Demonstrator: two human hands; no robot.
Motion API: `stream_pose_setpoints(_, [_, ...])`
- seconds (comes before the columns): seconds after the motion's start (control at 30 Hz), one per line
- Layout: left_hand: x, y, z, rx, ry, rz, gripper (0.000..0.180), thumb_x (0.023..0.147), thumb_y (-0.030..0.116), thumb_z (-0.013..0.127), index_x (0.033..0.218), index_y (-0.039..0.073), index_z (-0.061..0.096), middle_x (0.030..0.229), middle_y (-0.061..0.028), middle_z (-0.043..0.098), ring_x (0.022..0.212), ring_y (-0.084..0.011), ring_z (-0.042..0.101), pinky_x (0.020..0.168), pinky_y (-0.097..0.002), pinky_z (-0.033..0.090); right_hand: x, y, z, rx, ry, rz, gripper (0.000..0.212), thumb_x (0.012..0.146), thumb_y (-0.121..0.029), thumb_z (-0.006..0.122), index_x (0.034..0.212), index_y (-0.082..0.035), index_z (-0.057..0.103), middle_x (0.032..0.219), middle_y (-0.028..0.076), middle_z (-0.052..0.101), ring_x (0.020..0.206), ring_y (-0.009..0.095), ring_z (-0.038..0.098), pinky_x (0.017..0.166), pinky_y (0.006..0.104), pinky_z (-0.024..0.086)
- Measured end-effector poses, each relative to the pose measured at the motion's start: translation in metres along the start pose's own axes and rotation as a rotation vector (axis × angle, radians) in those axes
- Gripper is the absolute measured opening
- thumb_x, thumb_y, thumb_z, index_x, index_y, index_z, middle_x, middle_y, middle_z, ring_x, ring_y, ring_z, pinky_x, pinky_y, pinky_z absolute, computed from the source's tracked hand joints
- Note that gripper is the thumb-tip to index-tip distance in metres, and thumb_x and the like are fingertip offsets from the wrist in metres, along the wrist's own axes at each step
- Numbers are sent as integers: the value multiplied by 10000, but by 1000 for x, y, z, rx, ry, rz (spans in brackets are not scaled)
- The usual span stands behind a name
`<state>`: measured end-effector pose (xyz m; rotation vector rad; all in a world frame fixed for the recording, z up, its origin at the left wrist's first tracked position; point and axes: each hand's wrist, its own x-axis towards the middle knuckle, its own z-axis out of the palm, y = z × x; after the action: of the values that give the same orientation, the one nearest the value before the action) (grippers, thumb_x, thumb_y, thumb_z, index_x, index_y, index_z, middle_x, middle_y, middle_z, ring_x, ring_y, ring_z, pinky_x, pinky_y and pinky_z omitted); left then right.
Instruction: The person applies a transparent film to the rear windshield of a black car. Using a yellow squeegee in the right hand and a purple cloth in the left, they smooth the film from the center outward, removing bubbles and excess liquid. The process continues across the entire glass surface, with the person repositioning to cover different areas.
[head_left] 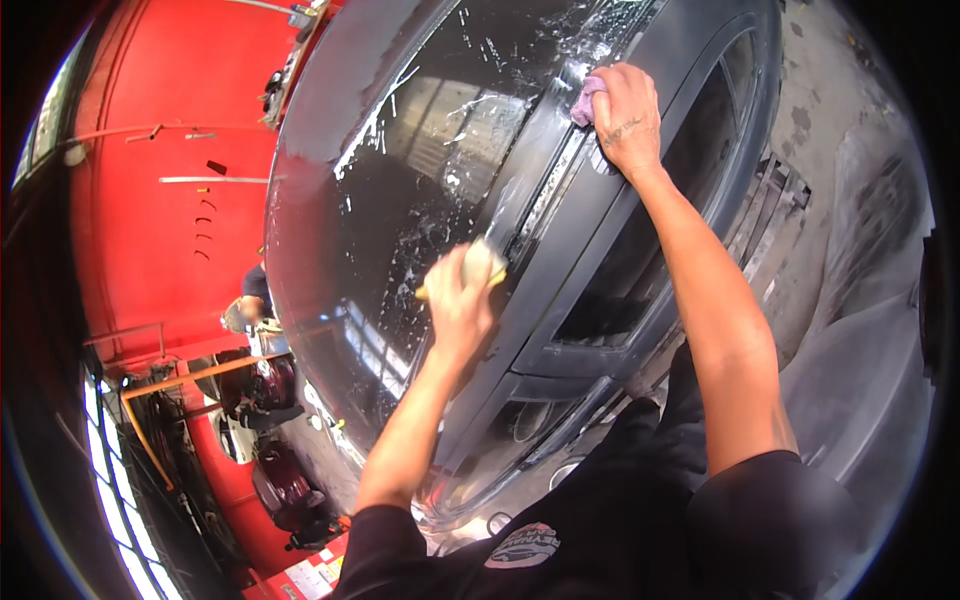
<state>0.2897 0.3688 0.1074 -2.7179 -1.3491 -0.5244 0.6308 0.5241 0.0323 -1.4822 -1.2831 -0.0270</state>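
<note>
left grip: my left hand (pixel 462 300) is closed around a yellowish sponge (pixel 483 264), pressed flat on the black car (pixel 400 200) right where the glossy dark glass meets the trim strip (pixel 548 195).

right grip: my right hand (pixel 626 118) is bunched over a small purple cloth (pixel 586 100), fingers curled down on it, further up the same strip. Palm's resting on the body, so it's half grip, half brace.

sponge direction: it's kinda wedge shaped, long axis running roughly along the strip, front end poking out past my knuckles toward the upper right.

strip direction: the trim runs diagonally from near my left hand up to my right one, so both hands sit on one line.

suds: white soapy streaks (pixel 470 100) are smeared over the glass above and left of the sponge, thickest near the top edge.

how I'd do it well: imo keep the sponge flat and follow the strip lengthwise instead of scrubbing across it, light pressure so grit doesn't drag over the paint. The cloth hand should trail the same path and catch the wet edge.

around: grey concrete floor (pixel 830 180) with a drain grate on my right, a red wall (pixel 160 130) on the left, and another person (pixel 248 305) down by it, well apart from me.
</note>
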Motion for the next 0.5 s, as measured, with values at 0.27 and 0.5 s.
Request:
stream_pose_setpoints(0.27, [177, 22, 61, -42, 77, 121, 551, 893, 67, 802, 1425, 140, 679, 1368, -235, 631, 1174, -442, 619, 986, -557, 469, 0, 1, 9, 11, -13, -42, 299, 970, -166, 629, 1230, -84, 750, 1270, 166, 675, 1257, 376, 605, 1140, 505, 469])
stream_pose_setpoints(0.5, [-47, 0, -27, 58, -12, -102, 595, 845, 15, 818, 1423, 118, 719, 1453, -227, 634, 1271, -421, 627, 1101, -517, 458, -4, -3, 4, -22, -9, 0, 285, 968, -168, 638, 1216, -89, 753, 1271, 152, 671, 1251, 372, 607, 1146, 500, 469])
